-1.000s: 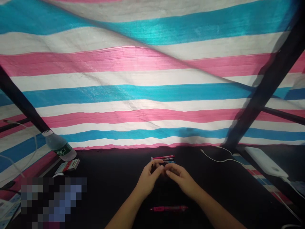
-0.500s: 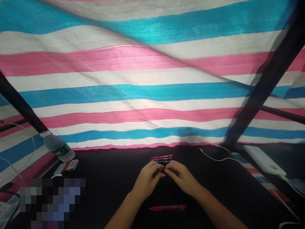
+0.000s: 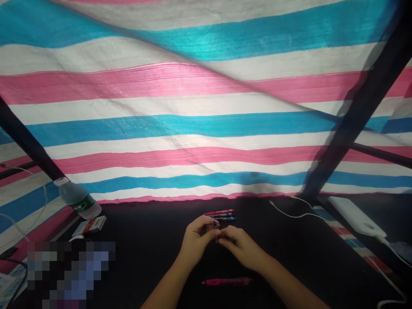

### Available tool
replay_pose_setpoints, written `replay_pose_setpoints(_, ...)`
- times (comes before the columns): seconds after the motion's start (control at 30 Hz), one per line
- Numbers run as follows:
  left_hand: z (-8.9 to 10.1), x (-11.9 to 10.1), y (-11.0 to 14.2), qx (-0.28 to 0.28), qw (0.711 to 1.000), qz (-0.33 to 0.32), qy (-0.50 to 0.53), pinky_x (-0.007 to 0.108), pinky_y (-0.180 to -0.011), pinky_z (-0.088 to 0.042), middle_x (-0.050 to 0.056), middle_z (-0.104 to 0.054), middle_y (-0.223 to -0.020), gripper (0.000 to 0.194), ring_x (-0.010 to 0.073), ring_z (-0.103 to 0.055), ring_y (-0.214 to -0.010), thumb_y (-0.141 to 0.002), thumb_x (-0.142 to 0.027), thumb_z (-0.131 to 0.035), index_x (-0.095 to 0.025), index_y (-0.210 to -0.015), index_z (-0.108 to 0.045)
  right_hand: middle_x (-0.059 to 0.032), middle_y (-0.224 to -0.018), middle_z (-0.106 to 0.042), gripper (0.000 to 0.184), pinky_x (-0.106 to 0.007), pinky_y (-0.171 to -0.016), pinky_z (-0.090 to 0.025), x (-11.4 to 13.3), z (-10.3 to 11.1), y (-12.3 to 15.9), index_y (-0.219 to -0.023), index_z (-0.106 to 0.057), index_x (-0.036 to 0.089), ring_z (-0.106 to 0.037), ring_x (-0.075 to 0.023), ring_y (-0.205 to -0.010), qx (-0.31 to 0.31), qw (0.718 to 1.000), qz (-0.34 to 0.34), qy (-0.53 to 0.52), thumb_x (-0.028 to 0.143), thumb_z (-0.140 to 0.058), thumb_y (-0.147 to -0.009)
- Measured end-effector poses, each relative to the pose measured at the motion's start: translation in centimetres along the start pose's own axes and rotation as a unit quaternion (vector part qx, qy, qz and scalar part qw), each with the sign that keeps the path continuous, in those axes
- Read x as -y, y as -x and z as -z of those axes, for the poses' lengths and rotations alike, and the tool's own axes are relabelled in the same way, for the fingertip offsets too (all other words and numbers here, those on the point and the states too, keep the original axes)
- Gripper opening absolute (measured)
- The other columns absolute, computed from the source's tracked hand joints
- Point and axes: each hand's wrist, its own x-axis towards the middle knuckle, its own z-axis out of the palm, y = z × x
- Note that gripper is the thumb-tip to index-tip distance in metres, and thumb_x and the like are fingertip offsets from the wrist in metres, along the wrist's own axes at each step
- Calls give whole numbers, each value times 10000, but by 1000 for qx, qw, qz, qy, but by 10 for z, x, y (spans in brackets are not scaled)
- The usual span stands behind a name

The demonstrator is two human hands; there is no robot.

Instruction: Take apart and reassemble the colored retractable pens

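Note:
My left hand (image 3: 197, 240) and my right hand (image 3: 240, 245) meet above the middle of the black tabletop (image 3: 144, 257). The left fingertips pinch a small dark object (image 3: 214, 224), perhaps a pen part, though it is too small to identify. My right fingertips touch or nearly touch the left ones, and whatever lies between them is hidden. Just beyond my hands lie a pink pen (image 3: 220, 212) and a blue pen (image 3: 225, 219), side by side. A thicker pink pen (image 3: 227, 281) lies nearer me, below my hands.
A water bottle (image 3: 78, 200) lies at the left, beside a small box (image 3: 89, 226). On the right are a white power bank (image 3: 357, 216) and a white cable (image 3: 298, 216). A striped tarp (image 3: 193, 124) hangs behind, crossed by dark poles. The lower left is pixelated.
My hands have parted slightly, and the left fingertips have risen, showing the small dark object more clearly. The pens on the table have not visibly moved.

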Motion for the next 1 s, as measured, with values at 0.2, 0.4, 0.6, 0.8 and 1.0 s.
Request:
replay_pose_setpoints(0.2, 5, 0, -2, -35, 998, -24, 43, 247, -688, -436, 22, -630, -885, 131, 139, -534, -748, -800, -256, -836, -189, -893, -773, -35, -908, -705, 166, -320, -772, -462, 1, -1, 0, -976, -765, 247, -654, -229, -857, 0, 1000, -3, -1, 318, -617, -1001)
replay_pose_setpoints(0.4, 13, 4, -3, -92, 988, -5, 120, 240, -623, -437, -1, -618, -773, 220, 127, -536, -662, -802, -289, -839, -189, -964, -728, -43, -942, -725, 177, -320, -806, -482, 3, 1, 0, -963, -758, 227, -668, -230, -897, 0, 1000, -4, -15, 292, -599, -1003)
replay_pose_setpoints(0.6, 13, -5, -6, -103, 980, -20, 170, 274, -703, -495, 25, -659, -912, 197, 144, -624, -717, -773, -239, -849, -179, -895, -707, -55, -981, -746, 183, -329, -836, -505, 2, 4, -1, -1019, -750, 209, -690, -238, -920, -20, 999, -8, -46, 319, -605, -1001)
replay_pose_setpoints(0.8, 15, 1, -5, -85, 985, -23, 147, 255, -706, -469, 15, -656, -915, 168, 136, -592, -741, -786, -227, -844, -191, -904, -729, -49, -986, -753, 175, -335, -836, -500, -3, 6, -3, -1015, -751, 217, -689, -241, -924, -31, 999, -5, -44, 328, -617, -997)
replay_pose_setpoints(1.0, 19, 5, -5, -103, 989, -22, 108, 257, -702, -442, 17, -648, -872, 204, 146, -552, -748, -807, -262, -840, -197, -971, -738, -52, -987, -749, 166, -333, -831, -503, -4, 5, -2, -1017, -750, 212, -688, -240, -924, -32, 999, -7, -44, 318, -626, -989)
